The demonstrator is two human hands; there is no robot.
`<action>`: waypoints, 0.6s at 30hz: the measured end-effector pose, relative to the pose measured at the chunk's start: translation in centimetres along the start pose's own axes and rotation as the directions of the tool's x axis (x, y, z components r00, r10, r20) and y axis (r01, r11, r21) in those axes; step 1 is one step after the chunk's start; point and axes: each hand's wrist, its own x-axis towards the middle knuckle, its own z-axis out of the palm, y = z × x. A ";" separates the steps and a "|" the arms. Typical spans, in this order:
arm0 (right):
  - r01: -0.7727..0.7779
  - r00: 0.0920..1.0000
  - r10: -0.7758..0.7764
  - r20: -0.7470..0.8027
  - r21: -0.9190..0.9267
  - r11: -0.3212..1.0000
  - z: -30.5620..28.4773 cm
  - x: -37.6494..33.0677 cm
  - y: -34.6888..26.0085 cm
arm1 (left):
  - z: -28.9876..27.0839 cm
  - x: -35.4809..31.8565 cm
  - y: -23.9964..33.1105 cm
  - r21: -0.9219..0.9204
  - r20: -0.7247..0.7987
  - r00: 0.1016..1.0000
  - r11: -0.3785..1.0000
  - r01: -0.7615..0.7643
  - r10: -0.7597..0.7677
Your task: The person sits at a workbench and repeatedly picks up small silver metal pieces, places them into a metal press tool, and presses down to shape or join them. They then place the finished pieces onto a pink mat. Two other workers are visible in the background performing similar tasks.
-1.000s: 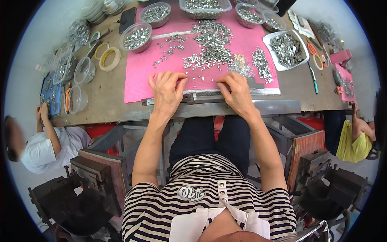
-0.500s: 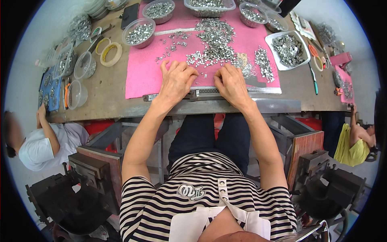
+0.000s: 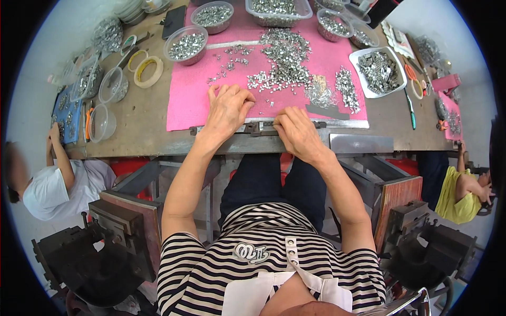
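My left hand [image 3: 226,109] rests at the near edge of the pink mat [image 3: 184,105], its fingers bent and thumb and forefinger close together. Whatever they pinch is too small to make out. Over the dark metal bar fixture [image 3: 256,128] along the table's front edge, my right hand [image 3: 298,131] has its fingertips pressed together on the bar, and what is under them is hidden. Just beyond the hands lies a heap of small silvery metal pieces [image 3: 287,60], with several loose ones between. Thin metal pins [image 3: 320,96] lie to the right of the heap.
Clear tubs of metal parts [image 3: 185,46] stand along the far side. A white dish [image 3: 378,72] of parts is at right, near a green-handled tool [image 3: 411,113]. Tape rolls [image 3: 148,71] lie at left. A flat metal plate [image 3: 361,144] sits at the front edge. Co-workers sit at both sides.
My right hand has drawn back toward me, from the mat's near edge onto the metal bar fixture. My left hand stays almost in place. The whole view has shifted slightly.
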 end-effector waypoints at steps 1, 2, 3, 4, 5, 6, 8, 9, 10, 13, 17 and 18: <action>0.000 1.000 0.000 0.004 -0.001 1.000 0.0 0.0 0.0 | 0.2 0.0 0.1 0.010 -0.006 1.000 1.000 -0.007 0.007; 0.000 1.000 0.000 0.009 -0.002 1.000 -0.1 0.0 0.0 | 0.3 0.1 0.1 0.020 -0.012 1.000 1.000 -0.013 0.013; 0.000 1.000 0.000 0.013 -0.002 1.000 -0.1 0.1 0.1 | 0.3 0.2 0.1 0.030 -0.018 1.000 0.999 -0.018 0.018; 0.007 1.000 -0.006 0.028 -0.012 1.000 -0.2 0.2 0.0 | 0.4 0.1 0.1 0.039 -0.021 1.000 0.999 -0.021 0.022; 0.013 0.999 -0.012 0.043 -0.021 1.000 -0.3 0.4 -0.1 | 0.5 0.1 0.2 0.048 -0.023 0.999 0.999 -0.023 0.024; 0.021 0.998 -0.019 0.058 -0.030 0.999 -0.5 0.5 -0.1 | 0.4 -0.1 0.3 0.027 -0.031 0.999 0.999 -0.025 0.026; 0.020 0.997 -0.019 0.073 -0.020 1.000 -0.7 0.6 0.0 | 0.0 -0.3 0.8 -0.021 -0.046 0.998 0.999 -0.034 0.033; 0.021 0.996 -0.020 0.081 -0.014 1.000 -0.8 0.7 0.1 | -0.2 -0.6 1.3 -0.045 -0.045 0.999 0.999 -0.031 0.029; 0.011 0.997 -0.013 0.076 0.031 0.999 -0.9 0.7 0.4 | -0.5 -0.9 1.9 -0.069 -0.043 0.999 0.997 -0.029 0.026; -0.052 0.998 0.047 0.048 0.103 0.993 -1.2 1.6 1.9 | -0.6 -2.0 3.3 -0.159 -0.041 0.998 0.986 -0.055 0.049; -0.070 0.994 0.069 -0.086 -0.013 0.997 0.2 4.0 4.0 | 0.2 -2.8 4.1 -0.201 -0.052 0.994 0.974 -0.100 0.092; -0.071 0.994 0.067 -0.082 -0.054 0.996 0.8 4.3 4.4 | 0.4 -2.9 4.2 -0.203 -0.062 0.993 0.973 -0.112 0.101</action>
